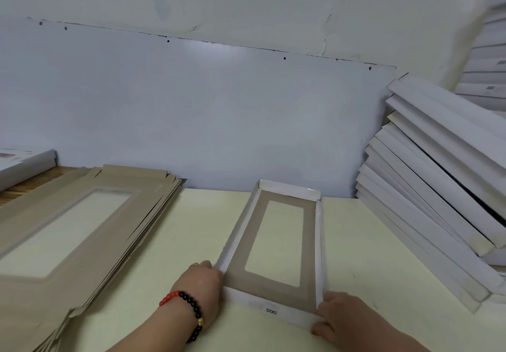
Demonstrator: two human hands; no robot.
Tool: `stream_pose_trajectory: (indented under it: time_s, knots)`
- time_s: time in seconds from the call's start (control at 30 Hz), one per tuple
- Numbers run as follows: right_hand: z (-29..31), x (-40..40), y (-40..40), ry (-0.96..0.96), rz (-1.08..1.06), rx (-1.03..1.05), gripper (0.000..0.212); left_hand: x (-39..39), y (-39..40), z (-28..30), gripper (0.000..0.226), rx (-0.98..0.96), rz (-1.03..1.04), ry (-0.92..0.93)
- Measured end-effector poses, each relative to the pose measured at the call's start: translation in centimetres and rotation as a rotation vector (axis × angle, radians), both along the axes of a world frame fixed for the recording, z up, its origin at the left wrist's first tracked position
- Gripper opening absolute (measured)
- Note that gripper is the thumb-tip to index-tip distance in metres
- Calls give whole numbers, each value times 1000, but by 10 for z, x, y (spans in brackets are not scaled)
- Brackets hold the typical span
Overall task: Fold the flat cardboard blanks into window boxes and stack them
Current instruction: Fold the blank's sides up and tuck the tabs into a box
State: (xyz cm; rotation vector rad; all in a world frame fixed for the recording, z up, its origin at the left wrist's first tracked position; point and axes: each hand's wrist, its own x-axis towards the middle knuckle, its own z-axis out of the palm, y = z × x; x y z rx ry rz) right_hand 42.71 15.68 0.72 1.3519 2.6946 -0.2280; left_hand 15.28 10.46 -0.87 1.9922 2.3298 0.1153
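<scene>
Head view: a half-folded window box [276, 245] lies on the pale yellow table [191, 228], a little right of centre, its long axis running away from the person toward the wall. Its brown inside faces up, with a rectangular window cut through the middle; white side walls stand up along both long edges and the far end, and the near end flap—printed with small dark letters—lies low toward the person.

The left hand [201, 287] presses against the near left corner of the box, fingers curled round the end of the left wall. A bracelet [189, 308] of red and black beads circles that wrist. The right hand [335, 314] grips the near right corner, thumb at the edge of the near flap; how its other fingers lie cannot be told.

To the left, a stack of flat brown blanks [74, 231] lies spread on the table, each with the same window opening. To the right, a leaning pile of finished white boxes [430, 187] rests against the wall side—more white boxes rise behind it at the picture's edge. A white board [191, 110] is fixed to the wall behind the table.
</scene>
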Motion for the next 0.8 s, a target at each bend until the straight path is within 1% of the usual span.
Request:
stream_pose_trajectory:
  time_s: [0.07,0.13,0.2,0.27,0.3,0.37,0.4,0.47,0.5,0.53,0.57,0.6,0.67,0.73,0.8]
  knots:
    - [3,-11,-12,61,4,-48,44,5,0,-9,43,7,40,-68]
    - [7,-22,-26,127,-14,-89,34,11,-2,-14,49,17,78,-152]
    - [8,-35,-35,151,-14,-115,23,15,-4,-16,63,65,121,-168]
    - [5,-52,-39,187,14,-232,17,17,-9,-18,75,101,108,-203]
    - [4,-61,-40,185,36,-306,22,19,-13,-20,77,123,64,-237]
    - [1,-77,-41,155,84,-359,29,26,-24,-23,69,202,-38,-324]
    - [1,-84,-42,143,107,-338,31,30,-29,-24,59,278,-106,-331]
    - [5,-97,-43,161,144,-253,31,32,-35,-29,32,491,-220,-280]
    - [8,-103,-44,174,161,-195,31,30,-37,-29,25,553,-268,-268]
    - [11,-108,-44,169,172,-141,31,27,-36,-27,34,588,-295,-260]
    - [14,-112,-44,142,170,-101,30,24,-36,-27,47,563,-330,-252]
    - [17,-115,-43,111,164,-78,30,20,-34,-28,55,516,-337,-240]
    - [19,-118,-41,65,149,-76,27,14,-32,-31,55,475,-341,-195]
    - [20,-118,-38,42,136,-60,25,11,-30,-34,49,519,-335,-186]
    - [20,-115,-35,39,131,-63,24,13,-26,-36,46,567,-286,-139]
